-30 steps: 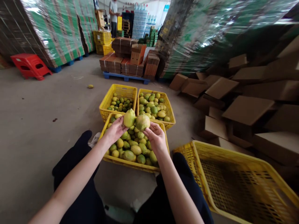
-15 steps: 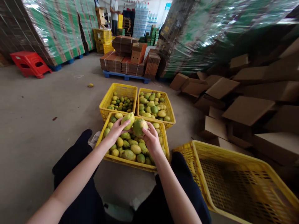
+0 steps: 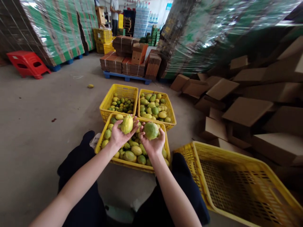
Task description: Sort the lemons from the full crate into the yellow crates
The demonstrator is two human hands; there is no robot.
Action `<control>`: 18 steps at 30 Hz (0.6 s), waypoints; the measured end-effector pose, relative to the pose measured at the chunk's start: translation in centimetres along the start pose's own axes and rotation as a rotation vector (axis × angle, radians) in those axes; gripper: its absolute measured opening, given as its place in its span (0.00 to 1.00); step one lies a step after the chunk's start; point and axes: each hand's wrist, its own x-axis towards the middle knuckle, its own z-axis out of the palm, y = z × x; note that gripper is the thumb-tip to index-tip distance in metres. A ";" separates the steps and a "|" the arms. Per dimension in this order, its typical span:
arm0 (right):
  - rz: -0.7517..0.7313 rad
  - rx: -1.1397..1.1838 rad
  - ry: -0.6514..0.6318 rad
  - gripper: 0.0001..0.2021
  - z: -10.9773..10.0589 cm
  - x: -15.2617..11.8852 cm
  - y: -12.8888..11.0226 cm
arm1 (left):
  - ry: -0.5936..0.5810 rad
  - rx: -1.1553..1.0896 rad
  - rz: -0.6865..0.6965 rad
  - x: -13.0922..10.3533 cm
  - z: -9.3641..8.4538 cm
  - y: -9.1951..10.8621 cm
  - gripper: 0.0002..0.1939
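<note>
My left hand (image 3: pixel 118 136) is palm up, with its fingers curled under a ribbed yellow-green papaya (image 3: pixel 127 124). Close beside it, my right hand (image 3: pixel 153 146) cups a rounder, greener papaya (image 3: pixel 151 130) from below. Both fruits are held above the front yellow crate (image 3: pixel 139 167), which is full of yellow and green papayas. Behind it stand two more yellow crates. The back left crate (image 3: pixel 124 90) holds smaller-looking, darker fruits low inside, and the back right crate (image 3: pixel 172 112) is heaped with papayas.
Another yellow crate (image 3: pixel 196 167) stands by my right leg. Cardboard boxes (image 3: pixel 247 112) are piled along the right. One fruit (image 3: pixel 90 86) lies on the floor near a red stool (image 3: pixel 29 64). Flattened cartons (image 3: pixel 132 66) sit on a blue pallet; a person (image 3: pixel 114 14) stands far back.
Both hands have turned palm up, and the two papayas have moved slightly apart. The fruits have rotated in the hands, showing other sides. The view has shifted slightly.
</note>
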 end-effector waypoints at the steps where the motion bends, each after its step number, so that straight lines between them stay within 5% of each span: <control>1: -0.011 0.014 0.007 0.16 -0.1 0.1 0.0 | -0.004 -0.018 -0.003 0.1 -0.1 -0.1 0.21; 11: 0.000 -0.169 -0.060 0.11 -0.1 -0.2 -0.2 | 0.125 0.137 -0.124 0.5 1.0 -0.8 0.24; 18: -0.064 -0.414 -0.363 0.12 -0.2 -0.5 -0.5 | -0.135 0.371 -0.081 0.1 0.1 -0.4 0.27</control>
